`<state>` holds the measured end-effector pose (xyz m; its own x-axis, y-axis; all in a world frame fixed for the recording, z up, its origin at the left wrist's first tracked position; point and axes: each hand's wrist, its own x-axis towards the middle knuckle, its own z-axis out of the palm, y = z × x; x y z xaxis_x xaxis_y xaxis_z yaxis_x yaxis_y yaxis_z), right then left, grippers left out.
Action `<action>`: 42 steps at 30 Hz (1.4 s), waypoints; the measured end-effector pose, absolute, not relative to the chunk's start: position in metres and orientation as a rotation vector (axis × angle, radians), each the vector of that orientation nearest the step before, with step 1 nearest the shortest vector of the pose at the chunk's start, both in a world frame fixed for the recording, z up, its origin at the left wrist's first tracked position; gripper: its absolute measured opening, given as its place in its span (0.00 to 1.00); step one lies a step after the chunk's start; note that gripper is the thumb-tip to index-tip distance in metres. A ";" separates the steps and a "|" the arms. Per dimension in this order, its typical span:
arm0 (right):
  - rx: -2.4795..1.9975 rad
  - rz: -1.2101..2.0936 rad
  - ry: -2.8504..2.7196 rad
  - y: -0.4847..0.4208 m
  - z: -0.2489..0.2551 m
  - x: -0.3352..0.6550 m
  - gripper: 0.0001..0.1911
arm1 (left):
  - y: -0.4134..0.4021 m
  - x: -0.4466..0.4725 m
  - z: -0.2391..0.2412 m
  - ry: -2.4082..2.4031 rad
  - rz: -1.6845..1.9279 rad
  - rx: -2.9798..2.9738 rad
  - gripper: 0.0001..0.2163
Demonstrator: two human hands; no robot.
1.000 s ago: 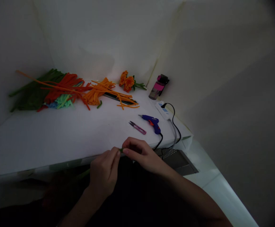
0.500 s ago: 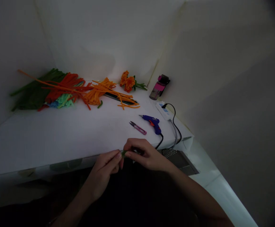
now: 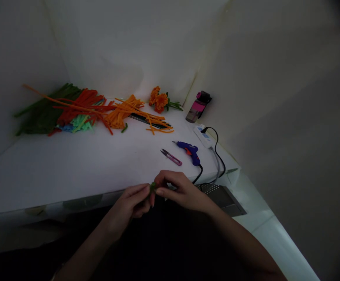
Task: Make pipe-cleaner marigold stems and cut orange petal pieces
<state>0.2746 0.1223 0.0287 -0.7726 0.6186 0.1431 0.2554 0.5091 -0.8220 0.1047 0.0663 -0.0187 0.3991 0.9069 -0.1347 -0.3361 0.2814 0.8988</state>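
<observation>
My left hand (image 3: 133, 201) and my right hand (image 3: 178, 191) meet at the near edge of the white table (image 3: 79, 164). Both pinch a small green pipe-cleaner piece (image 3: 152, 187) between their fingertips; most of it is hidden by the fingers. A pair of pink snips (image 3: 171, 157) and a blue glue gun (image 3: 189, 150) lie just beyond my right hand.
Piles of green (image 3: 43, 115), red-orange (image 3: 84, 103) and orange pipe cleaners (image 3: 126, 111) lie along the back. Finished orange flowers (image 3: 160, 101) sit in the corner beside a pink bottle (image 3: 197, 106). A power strip (image 3: 203, 136) with a black cable lies at right.
My left hand has turned and shifted slightly right, its fingers curling closer round the green piece. My right hand has barely moved.
</observation>
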 end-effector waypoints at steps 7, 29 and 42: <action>-0.749 0.905 -2.279 0.115 0.023 0.268 0.06 | 0.065 0.108 -0.020 0.874 1.042 1.123 0.14; -0.676 0.852 -2.264 0.097 0.031 0.277 0.06 | 0.046 0.117 -0.011 0.867 1.072 1.206 0.17; -0.528 1.056 -2.199 0.090 0.036 0.279 0.06 | 0.030 0.116 -0.009 0.692 1.058 1.305 0.12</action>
<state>0.2793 0.0900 0.0363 -0.7183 0.5896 0.3693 0.0807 0.5979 -0.7975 0.1160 0.0298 -0.0085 0.3980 0.9050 0.1502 -0.2243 -0.0627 0.9725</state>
